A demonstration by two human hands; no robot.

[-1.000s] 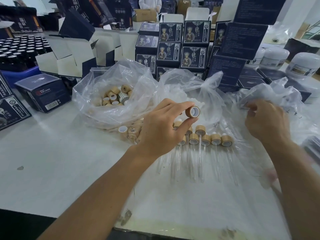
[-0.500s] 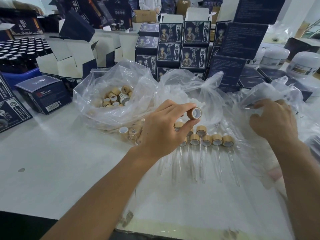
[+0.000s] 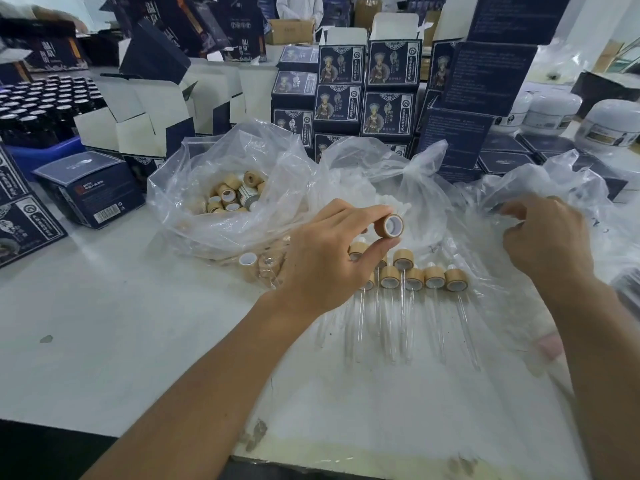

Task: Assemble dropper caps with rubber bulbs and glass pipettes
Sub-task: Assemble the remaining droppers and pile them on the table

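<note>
**Head view: one cap pinched in your left hand, right hand at the far bag**

Your left hand [image 3: 322,258] pinches a single wooden cap [image 3: 393,225] between thumb and fingertips, holding it up above the table [image 3: 104,341] with its white-lined opening turned toward your right. Just below that cap lies a row of finished droppers [image 3: 412,277], caps side by side and their glass tubes [image 3: 401,320] pointing back toward you, all resting on clear plastic sheet.

Your right hand [image 3: 547,244] is off to the right, well apart from the left, fingers curled down at the crumpled edge of a clear plastic bag [image 3: 571,181]. You appear to pinch the film, but whether anything else sits in those fingers cannot be told.

Behind your left hand, an open bag of loose caps [image 3: 232,197] sits on the table, with a few more caps [image 3: 258,263] showing through the plastic at its near edge. Between the two bags stands a middle bag [image 3: 391,178] with white contents, too blurred to name.

Dark blue boxes [image 3: 367,84] are stacked behind the bags, white jars [image 3: 550,110] stand at the far right, and rows of dark bottles [image 3: 38,105] fill the far left.
</note>
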